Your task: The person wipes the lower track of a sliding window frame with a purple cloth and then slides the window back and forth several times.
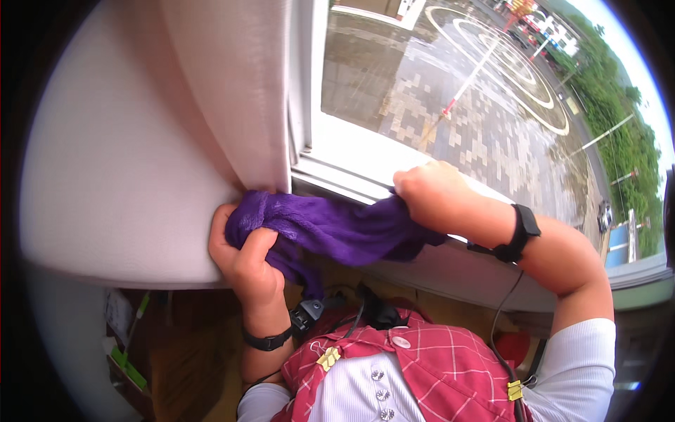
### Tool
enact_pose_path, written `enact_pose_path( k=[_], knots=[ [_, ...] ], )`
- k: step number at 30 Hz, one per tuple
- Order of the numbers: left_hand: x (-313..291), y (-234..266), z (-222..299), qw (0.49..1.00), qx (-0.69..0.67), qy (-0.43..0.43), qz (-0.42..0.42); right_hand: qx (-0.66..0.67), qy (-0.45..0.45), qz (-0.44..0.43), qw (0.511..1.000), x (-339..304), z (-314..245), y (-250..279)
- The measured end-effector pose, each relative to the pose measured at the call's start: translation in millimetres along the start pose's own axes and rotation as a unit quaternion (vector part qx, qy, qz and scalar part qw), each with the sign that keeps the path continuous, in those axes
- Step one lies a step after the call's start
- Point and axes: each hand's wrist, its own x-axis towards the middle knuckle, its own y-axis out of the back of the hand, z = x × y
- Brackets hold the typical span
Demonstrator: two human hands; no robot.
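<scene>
A purple cloth (330,228) stretches between my two hands, bunched and folded, just in front of the window's lower frame. My left hand (247,257) is closed round its left end, thumb on top, beside the pale curtain. At the other end my right hand (434,197) grips the cloth in a fist, close to the white window frame (351,151). Part of the sliding track (330,181) shows between the frame and the cloth; the cloth hides the rest of the ledge there.
A pale curtain (140,162) hangs on the left, reaching the window's edge. Through the glass lie wet paving (450,91) and green trees (605,105). Below on the left are dark furniture and green-edged items (126,366). A thin black cable (500,309) runs near my right arm.
</scene>
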Motion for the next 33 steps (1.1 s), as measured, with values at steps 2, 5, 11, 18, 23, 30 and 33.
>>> enact_pose_path(
  k=[2,5,11,18,23,30,33],
  knots=[
    [-9,0,5,0.999,0.040,0.024,-0.020,0.011,0.024,0.000,1.000,15,-20,-2],
    [-10,-4,8,0.992,0.104,0.016,-0.066,0.012,0.037,0.007,0.999,35,-28,-3],
    [-12,-2,-6,0.993,0.043,-0.032,-0.104,-0.003,-0.016,0.011,1.000,-25,-8,-25],
    [-2,9,-16,0.948,0.220,-0.174,-0.148,-0.033,-0.124,0.045,0.991,-100,10,-41],
    [0,21,-20,0.931,0.272,-0.217,-0.114,0.078,-0.093,0.120,0.985,-90,18,-43],
    [10,49,-26,0.937,0.264,-0.229,-0.003,0.169,0.027,0.162,0.972,-20,-1,-35],
    [19,71,-37,0.939,0.255,-0.229,0.020,0.234,0.089,0.187,0.950,26,-23,-35]
  ],
)
